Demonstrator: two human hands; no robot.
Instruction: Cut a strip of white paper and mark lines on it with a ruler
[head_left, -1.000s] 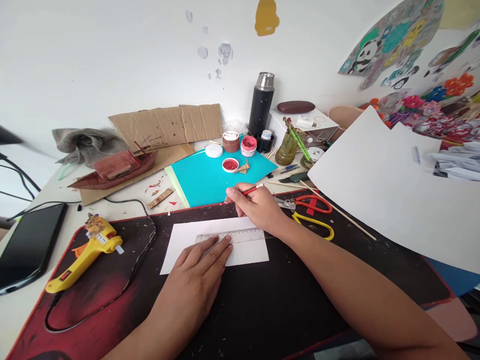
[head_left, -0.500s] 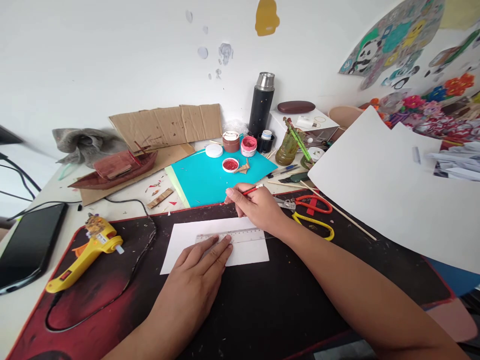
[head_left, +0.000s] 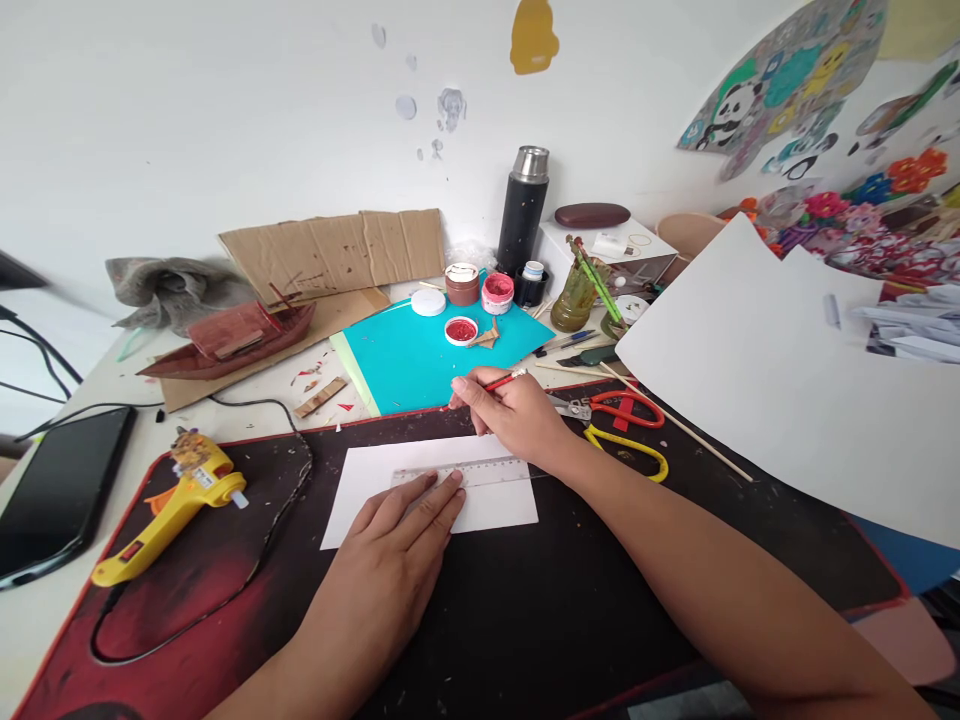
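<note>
A white sheet of paper (head_left: 501,507) lies on the dark mat, with a clear ruler (head_left: 491,472) across it. My left hand (head_left: 401,535) rests flat, its fingertips pressing on the ruler and paper, fingers stretched out. A red pencil (head_left: 499,381) is gripped in my right hand (head_left: 517,415), which is just beyond the ruler at the paper's far edge. The pencil's tip points left, above the far edge of the mat. Part of the ruler is covered by my left fingers.
A yellow glue gun (head_left: 169,510) with its cord lies left, beside a phone (head_left: 64,490). Scissors (head_left: 622,410) are right of my right hand. Behind stand open paint jars (head_left: 497,292), a black thermos (head_left: 523,215) and a red model boat (head_left: 232,340). Large white paper (head_left: 757,390) extends right.
</note>
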